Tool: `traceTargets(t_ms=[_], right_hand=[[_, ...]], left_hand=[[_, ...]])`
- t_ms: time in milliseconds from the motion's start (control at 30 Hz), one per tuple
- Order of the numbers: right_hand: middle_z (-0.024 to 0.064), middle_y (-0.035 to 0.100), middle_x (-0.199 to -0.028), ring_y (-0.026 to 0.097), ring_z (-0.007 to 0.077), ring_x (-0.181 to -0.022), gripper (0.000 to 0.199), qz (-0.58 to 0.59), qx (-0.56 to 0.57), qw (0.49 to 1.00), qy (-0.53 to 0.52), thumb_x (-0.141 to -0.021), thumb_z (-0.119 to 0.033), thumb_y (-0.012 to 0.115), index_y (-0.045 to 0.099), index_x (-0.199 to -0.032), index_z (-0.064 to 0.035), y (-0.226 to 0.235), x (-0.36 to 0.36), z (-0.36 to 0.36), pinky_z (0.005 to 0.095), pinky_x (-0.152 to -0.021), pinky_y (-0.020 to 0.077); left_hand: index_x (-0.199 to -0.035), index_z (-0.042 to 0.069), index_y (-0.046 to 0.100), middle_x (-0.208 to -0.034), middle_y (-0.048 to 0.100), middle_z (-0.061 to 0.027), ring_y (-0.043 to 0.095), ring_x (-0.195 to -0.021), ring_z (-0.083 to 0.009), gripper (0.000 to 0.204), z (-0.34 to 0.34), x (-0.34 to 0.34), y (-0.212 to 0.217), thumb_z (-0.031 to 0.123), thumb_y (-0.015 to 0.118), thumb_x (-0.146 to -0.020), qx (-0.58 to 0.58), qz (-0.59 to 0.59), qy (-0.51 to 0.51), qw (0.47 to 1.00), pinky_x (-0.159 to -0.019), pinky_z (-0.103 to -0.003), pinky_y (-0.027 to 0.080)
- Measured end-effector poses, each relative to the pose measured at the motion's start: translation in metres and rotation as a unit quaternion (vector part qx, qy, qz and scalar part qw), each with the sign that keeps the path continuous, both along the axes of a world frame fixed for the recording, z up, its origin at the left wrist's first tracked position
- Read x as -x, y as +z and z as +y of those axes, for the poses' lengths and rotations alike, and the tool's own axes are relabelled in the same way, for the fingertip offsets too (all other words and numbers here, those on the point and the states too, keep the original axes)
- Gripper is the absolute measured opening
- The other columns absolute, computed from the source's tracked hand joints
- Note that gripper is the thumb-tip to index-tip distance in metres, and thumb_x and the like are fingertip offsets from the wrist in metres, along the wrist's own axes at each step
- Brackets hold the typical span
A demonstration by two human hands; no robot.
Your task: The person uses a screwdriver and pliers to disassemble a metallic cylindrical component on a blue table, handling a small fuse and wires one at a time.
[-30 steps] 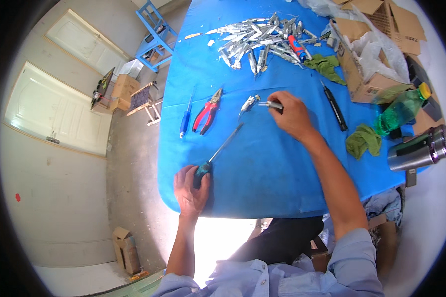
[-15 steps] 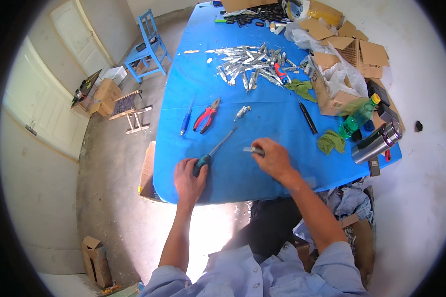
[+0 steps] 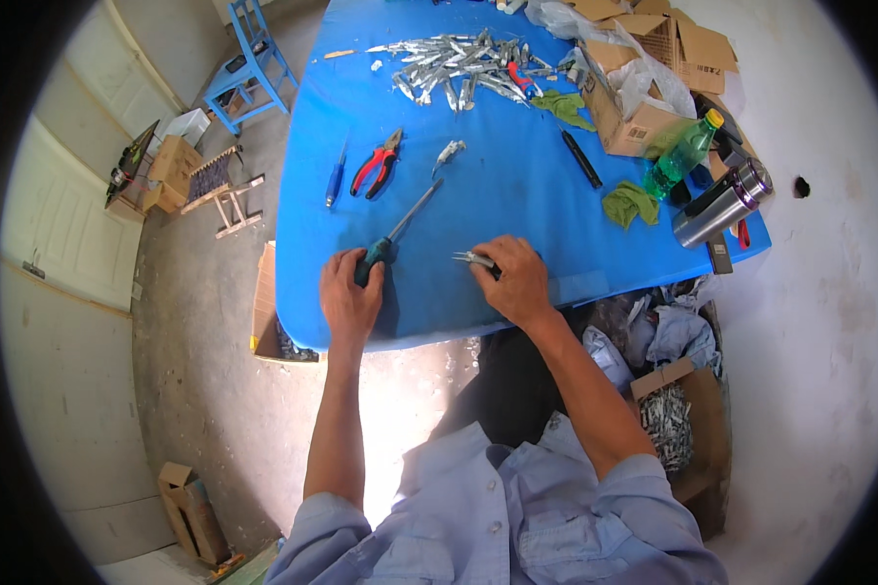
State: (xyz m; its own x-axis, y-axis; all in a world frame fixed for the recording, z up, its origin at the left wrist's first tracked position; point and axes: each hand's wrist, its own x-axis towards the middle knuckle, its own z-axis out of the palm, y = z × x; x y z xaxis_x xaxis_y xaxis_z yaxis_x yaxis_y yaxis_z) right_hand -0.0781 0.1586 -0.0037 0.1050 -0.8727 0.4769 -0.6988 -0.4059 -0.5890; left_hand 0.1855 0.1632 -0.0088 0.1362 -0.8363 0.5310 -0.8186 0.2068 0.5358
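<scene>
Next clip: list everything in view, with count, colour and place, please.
table: one, blue cover, centre
screwdriver: one, teal handle, in left hand
small metal part: one, silver, in right hand
pliers: one, red handles, left of centre
metal parts pile: many, silver, far end
cardboard box: one, brown, right side
bottle: one, green, right edge
flask: one, steel, right edge
chair: one, blue, far left floor
left hand: near edge
right hand: near edge

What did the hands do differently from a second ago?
The right hand drew the small metal part back from mid-table toward the near edge and still pinches it. The left hand stayed wrapped on the screwdriver. The pliers and the metal pile kept their places on the table.
</scene>
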Motion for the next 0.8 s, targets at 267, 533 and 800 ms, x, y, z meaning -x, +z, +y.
traceTargets(t_ms=[267,533,800], right_hand=[[0.0096,0.066,-0.093,0.062,0.0322,-0.087,0.02,-0.008,0.047,0.999,0.004,-0.078,-0.006,0.074,0.071,-0.098,-0.0064,-0.005,-0.001,-0.002,0.042,-0.075,0.0512],[0.0092,0.064,-0.091,0.061,0.0325,-0.086,0.019,-0.003,0.024,1.0,0.01,-0.078,-0.007,0.073,0.07,-0.097,-0.0075,-0.004,0.001,-0.001,0.0429,-0.074,0.0498],[0.0072,0.063,-0.09,0.061,0.0304,-0.087,0.018,-0.007,0.011,1.0,0.024,-0.078,-0.007,0.073,0.07,-0.095,-0.0085,-0.004,0.002,-0.003,0.0425,-0.075,0.0488]], left_hand=[[-0.108,-0.001,0.07,-0.098,0.069,-0.0134,0.068,-0.084,-0.0221,0.025,0.021,-0.016,0.023,0.01,0.077,-0.087,-0.029,0.111,-0.046,0.992,-0.075,-0.031,0.053],[-0.106,-0.002,0.068,-0.086,0.066,-0.0046,0.06,-0.074,-0.0071,0.023,0.089,-0.025,0.088,0.004,0.078,-0.086,-0.092,0.091,-0.125,0.984,-0.062,-0.02,0.047],[-0.099,-0.003,0.069,-0.087,0.068,-0.0088,0.062,-0.072,-0.0105,0.019,0.086,-0.016,0.105,0.002,0.078,-0.083,-0.105,0.072,-0.157,0.979,-0.062,-0.022,0.048]])
